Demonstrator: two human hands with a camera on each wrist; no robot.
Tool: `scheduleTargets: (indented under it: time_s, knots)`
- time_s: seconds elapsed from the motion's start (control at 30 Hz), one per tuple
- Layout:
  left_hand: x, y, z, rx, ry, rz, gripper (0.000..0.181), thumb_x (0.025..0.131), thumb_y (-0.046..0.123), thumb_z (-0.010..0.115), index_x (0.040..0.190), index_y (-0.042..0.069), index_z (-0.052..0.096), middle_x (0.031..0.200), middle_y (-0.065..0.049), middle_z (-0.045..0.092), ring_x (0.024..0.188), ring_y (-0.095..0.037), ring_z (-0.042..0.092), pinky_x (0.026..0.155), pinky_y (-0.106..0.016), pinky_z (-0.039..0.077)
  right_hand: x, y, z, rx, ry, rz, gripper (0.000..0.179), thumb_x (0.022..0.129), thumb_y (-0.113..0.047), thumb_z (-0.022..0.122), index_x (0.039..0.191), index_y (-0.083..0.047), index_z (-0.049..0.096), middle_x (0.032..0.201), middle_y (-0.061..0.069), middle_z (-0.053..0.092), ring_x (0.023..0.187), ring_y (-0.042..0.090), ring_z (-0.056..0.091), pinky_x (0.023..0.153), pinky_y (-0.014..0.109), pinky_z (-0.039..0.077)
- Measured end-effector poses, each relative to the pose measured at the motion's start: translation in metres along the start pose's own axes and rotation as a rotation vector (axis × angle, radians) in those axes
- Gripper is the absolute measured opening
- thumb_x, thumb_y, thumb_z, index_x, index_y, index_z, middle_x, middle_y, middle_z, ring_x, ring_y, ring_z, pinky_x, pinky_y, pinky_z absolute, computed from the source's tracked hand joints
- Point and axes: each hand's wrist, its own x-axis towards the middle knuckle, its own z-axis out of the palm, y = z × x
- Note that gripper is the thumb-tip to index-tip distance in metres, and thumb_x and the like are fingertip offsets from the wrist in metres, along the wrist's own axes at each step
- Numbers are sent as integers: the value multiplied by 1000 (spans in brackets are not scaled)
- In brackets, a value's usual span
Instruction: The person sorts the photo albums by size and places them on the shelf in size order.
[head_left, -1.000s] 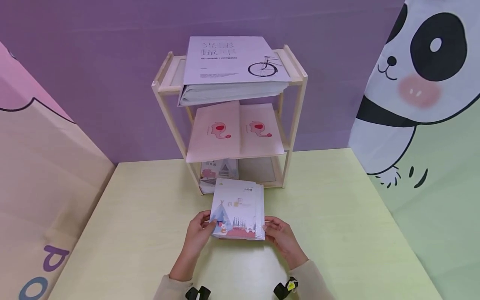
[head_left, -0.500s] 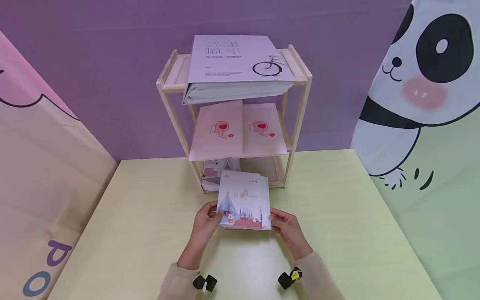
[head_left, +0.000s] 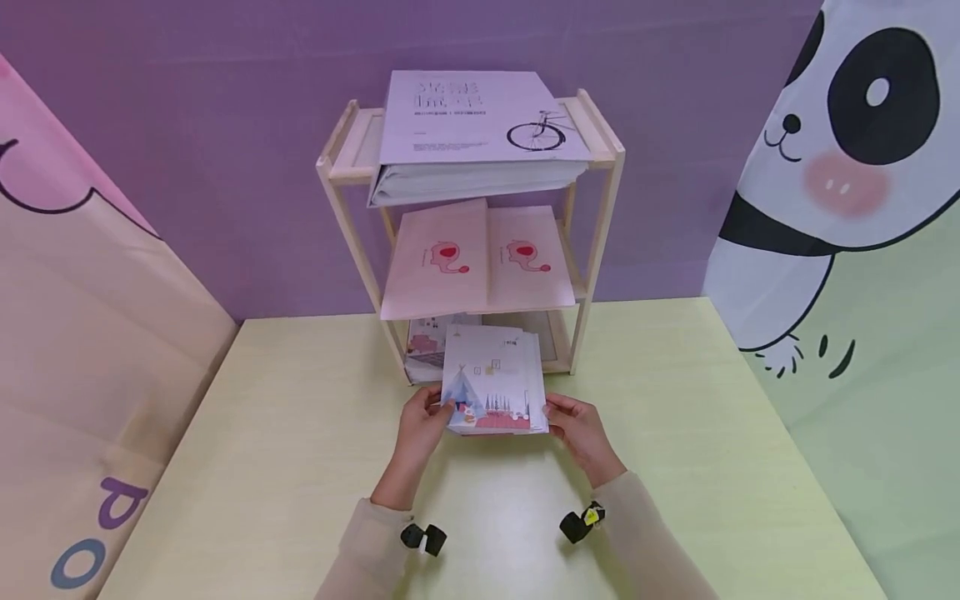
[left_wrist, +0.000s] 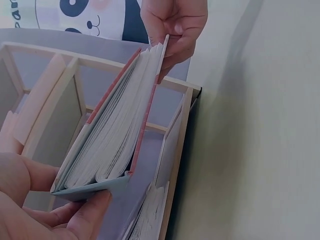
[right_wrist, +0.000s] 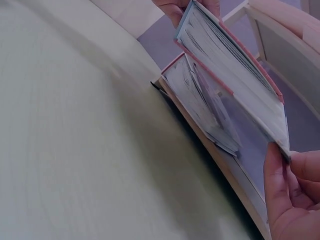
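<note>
A thick photo album with a white cover, a blue tent and a pink strip is held between both hands at the front of the lowest shelf. My left hand pinches its left edge, thumb on the cover and fingers beneath. On the other side my right hand pinches the right edge. The wrist views show the album's stacked pages between red-edged covers, raised above the table. A similar album lies on the bottom shelf, to the left, partly hidden by the held one and the shelf above.
The wooden rack has three levels. A big white album with a bicycle overhangs its top, and two pink elephant-printed books overlap on the middle shelf. A pale table lies beneath; a purple backdrop hangs behind.
Both hands have moved the album forward, away from the body, so its far end now overlaps the bottom shelf's opening. The grip has stayed the same; the head view has shifted slightly.
</note>
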Motion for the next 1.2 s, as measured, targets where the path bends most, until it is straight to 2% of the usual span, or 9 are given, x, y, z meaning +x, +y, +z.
scheduleTargets:
  time_s: [0.27, 0.53, 0.9, 1.1, 1.2]
  knots:
    - [12, 6, 5, 31, 5, 45, 32, 87, -7, 59, 116, -20, 54, 107, -32, 61, 89, -35, 60, 68, -19, 48, 15, -6, -4, -47, -10, -23, 33, 92, 13, 51, 124, 21, 51, 102, 15, 67, 77, 10, 64, 66, 21, 54]
    - [20, 13, 7, 68, -13, 32, 31, 90, -5, 58, 118, -18, 54, 110, -31, 61, 96, -37, 60, 77, -36, 54, 26, -12, -5, -73, -17, -63, 33, 92, 13, 50, 124, 21, 52, 105, 18, 66, 78, 11, 63, 67, 22, 54]
    - [31, 8, 13, 28, 11, 26, 29, 89, -6, 58, 115, -19, 55, 107, -32, 61, 93, -37, 60, 74, -31, 53, 33, -21, -5, -61, 1, -67, 33, 92, 14, 50, 123, 23, 50, 104, 19, 67, 77, 10, 63, 67, 21, 53]
    - [33, 7, 14, 34, 15, 29, 28, 88, -7, 58, 114, -19, 56, 106, -32, 61, 91, -37, 61, 71, -29, 53, 35, -20, -6, -57, 18, -56, 32, 92, 14, 50, 122, 23, 50, 100, 15, 67, 77, 10, 62, 68, 21, 53]
    - [35, 8, 14, 38, 5, 30, 30, 89, -6, 58, 116, -19, 56, 107, -32, 61, 92, -38, 61, 72, -30, 53, 36, -20, -6, -69, 24, -71, 31, 92, 14, 49, 121, 24, 51, 101, 18, 66, 78, 10, 62, 69, 21, 53]
